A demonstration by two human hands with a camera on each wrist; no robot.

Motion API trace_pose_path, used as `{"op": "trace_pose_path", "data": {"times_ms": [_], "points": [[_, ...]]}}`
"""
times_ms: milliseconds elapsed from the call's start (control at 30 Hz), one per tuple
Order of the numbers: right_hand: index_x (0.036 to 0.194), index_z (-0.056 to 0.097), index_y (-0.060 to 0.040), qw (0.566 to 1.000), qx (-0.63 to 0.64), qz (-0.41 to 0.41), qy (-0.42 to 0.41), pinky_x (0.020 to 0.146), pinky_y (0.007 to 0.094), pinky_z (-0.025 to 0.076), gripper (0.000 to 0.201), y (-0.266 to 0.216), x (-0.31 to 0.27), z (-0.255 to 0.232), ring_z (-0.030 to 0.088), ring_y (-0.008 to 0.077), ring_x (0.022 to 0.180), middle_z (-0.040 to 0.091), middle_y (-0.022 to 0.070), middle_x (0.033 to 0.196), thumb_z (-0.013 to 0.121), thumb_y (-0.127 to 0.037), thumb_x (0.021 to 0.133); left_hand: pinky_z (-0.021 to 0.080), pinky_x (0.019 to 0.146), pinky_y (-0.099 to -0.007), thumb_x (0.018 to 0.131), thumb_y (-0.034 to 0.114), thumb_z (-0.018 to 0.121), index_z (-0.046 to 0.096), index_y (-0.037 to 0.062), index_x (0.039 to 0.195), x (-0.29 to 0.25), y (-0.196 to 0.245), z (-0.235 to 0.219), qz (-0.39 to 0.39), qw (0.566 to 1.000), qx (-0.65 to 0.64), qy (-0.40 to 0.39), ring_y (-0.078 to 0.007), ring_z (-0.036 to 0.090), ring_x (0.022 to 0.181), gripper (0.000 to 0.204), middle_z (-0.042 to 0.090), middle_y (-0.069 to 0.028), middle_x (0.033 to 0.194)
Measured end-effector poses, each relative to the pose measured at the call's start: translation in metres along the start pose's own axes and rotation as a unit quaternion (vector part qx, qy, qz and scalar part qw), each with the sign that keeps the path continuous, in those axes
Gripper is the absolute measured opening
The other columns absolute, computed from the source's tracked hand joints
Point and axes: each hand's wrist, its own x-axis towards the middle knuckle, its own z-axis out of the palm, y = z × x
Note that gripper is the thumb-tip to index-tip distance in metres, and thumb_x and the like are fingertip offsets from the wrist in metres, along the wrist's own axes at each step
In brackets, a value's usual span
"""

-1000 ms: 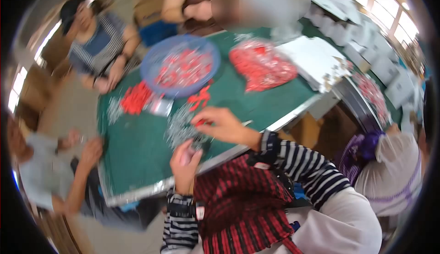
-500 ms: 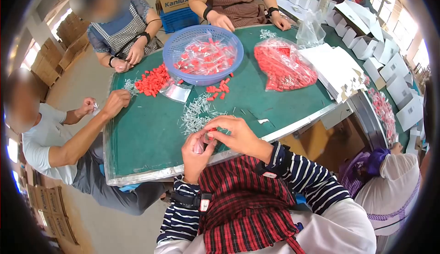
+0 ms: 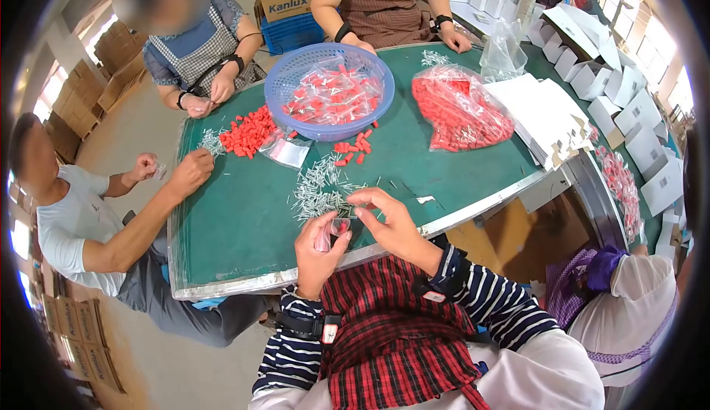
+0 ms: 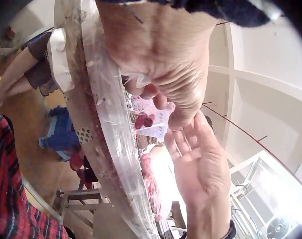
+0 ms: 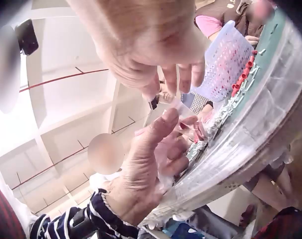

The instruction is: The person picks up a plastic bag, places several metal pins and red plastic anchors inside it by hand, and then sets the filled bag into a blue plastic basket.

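Note:
My left hand [image 3: 316, 258] holds a small clear plastic bag [image 3: 323, 240] between thumb and fingers, close above the table's near edge. Red plastic plugs [image 5: 197, 132] show inside the bag in the right wrist view. Just to the right, my right hand [image 3: 396, 226] hovers by the bag's mouth, thumb and fingers apart and nothing visible between them. A loose pile of silver screws [image 3: 316, 189] lies right beyond both hands. Several red plugs [image 3: 355, 147] are scattered behind that pile, in front of the blue basket.
A blue plastic basket [image 3: 274, 106] holds filled bags. Around it are a heap of red plugs [image 3: 248, 132], flat empty bags [image 3: 287, 151], a large bag of red plugs [image 3: 460, 110] and white card sheets [image 3: 536, 114]. Other people sit around the green table [image 3: 229, 225], whose metal edge runs close to me.
My right hand brought a red plug from over the screws to the bag in my left hand, then drew back slightly right with its fingers apart. The left hand stays holding the bag.

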Motion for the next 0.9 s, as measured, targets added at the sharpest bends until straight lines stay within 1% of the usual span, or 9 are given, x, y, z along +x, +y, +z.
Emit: {"op": "trace_pose_path", "data": {"times_ms": [100,167,300,500,567,633,767,833,900], "points": [[0.111,0.06,-0.0039,0.996,-0.047,0.029,-0.076,0.088,0.0339,0.045,0.028,0.015,-0.015,-0.002,0.058,0.0234,0.1,0.06,0.0104,0.106,0.063,-0.004,0.083,0.046,0.07,-0.0259,0.07,-0.002,0.075,0.061,-0.0009,0.106,-0.001,0.009,-0.001,-0.036,0.999,-0.034,0.002,-0.0119,0.056,0.078,0.038,0.058,-0.0044,0.085],[0.11,0.059,-0.0048,0.991,-0.098,-0.053,-0.08,0.084,0.038,0.046,0.031,0.017,-0.016,0.003,0.058,0.0305,0.096,0.061,0.0122,0.101,0.067,-0.01,0.08,0.046,0.07,-0.0237,0.071,-0.004,0.076,0.06,-0.0021,0.104,-0.003,0.003,0.0,-0.042,0.999,-0.029,0.009,-0.0086,0.053,0.08,0.037,0.057,-0.0039,0.089],[0.109,0.06,-0.0039,0.993,-0.093,-0.059,-0.048,0.083,0.0391,0.046,0.028,0.019,-0.016,0.016,0.059,0.0315,0.093,0.062,0.0137,0.099,0.063,-0.012,0.083,0.046,0.075,-0.0282,0.069,0.004,0.079,0.059,0.0005,0.095,0.002,0.007,-0.002,-0.019,0.999,0.026,0.026,-0.0134,0.054,0.08,0.033,0.057,-0.0043,0.088],[0.105,0.061,-0.0012,0.997,-0.055,-0.031,-0.038,0.076,0.0388,0.049,0.021,0.024,-0.017,0.015,0.062,0.033,0.087,0.064,0.0154,0.093,0.058,-0.009,0.086,0.044,0.072,-0.0254,0.076,-0.001,0.071,0.058,0.0004,0.092,0.001,0.007,-0.002,-0.08,0.992,-0.095,-0.009,-0.0108,0.051,0.077,0.021,0.055,-0.0025,0.084],[0.105,0.061,-0.0003,0.998,-0.059,-0.031,-0.02,0.074,0.0368,0.049,0.019,0.024,-0.018,0.013,0.063,0.0296,0.084,0.065,0.0146,0.092,0.056,-0.009,0.088,0.044,0.071,-0.025,0.08,-0.003,0.066,0.06,-0.0014,0.09,0.001,0.002,-0.003,-0.042,0.998,-0.041,-0.006,-0.0113,0.051,0.076,0.012,0.056,-0.0036,0.083],[0.105,0.061,0.0,0.997,-0.008,0.071,-0.035,0.076,0.0335,0.049,0.019,0.016,-0.021,0.008,0.063,0.0213,0.083,0.066,0.0121,0.091,0.057,-0.012,0.09,0.044,0.071,-0.0255,0.082,-0.002,0.064,0.061,-0.0025,0.087,0.0,-0.004,-0.003,-0.032,1.0,0.0,0.002,-0.0126,0.052,0.076,0.006,0.056,-0.0052,0.083],[0.104,0.062,0.0009,0.994,0.073,0.08,-0.015,0.076,0.0307,0.049,0.02,0.015,-0.02,0.003,0.062,0.0143,0.082,0.066,0.01,0.091,0.058,-0.013,0.091,0.043,0.071,-0.024,0.086,0.003,0.064,0.062,-0.0016,0.087,0.004,-0.011,-0.005,-0.023,0.999,-0.025,-0.011,-0.0095,0.051,0.077,0.005,0.056,-0.0021,0.083],[0.103,0.062,0.002,0.992,0.084,0.081,-0.038,0.076,0.0291,0.05,0.018,0.015,-0.021,0.0,0.062,0.0123,0.082,0.066,0.0091,0.09,0.06,-0.011,0.09,0.043,0.07,-0.0241,0.085,0.001,0.063,0.063,-0.0022,0.087,0.002,-0.012,-0.006,-0.062,0.998,-0.008,-0.008,-0.0099,0.05,0.076,0.004,0.055,-0.0025,0.082],[0.1,0.062,0.0026,0.989,0.114,0.089,-0.034,0.074,0.0281,0.05,0.016,0.015,-0.021,0.0,0.061,0.0118,0.083,0.065,0.008,0.089,0.06,-0.009,0.09,0.043,0.067,-0.0252,0.081,-0.001,0.067,0.065,-0.0024,0.086,0.004,-0.007,-0.006,-0.018,1.0,0.001,-0.015,-0.0128,0.052,0.074,0.006,0.057,-0.0058,0.08]]}}
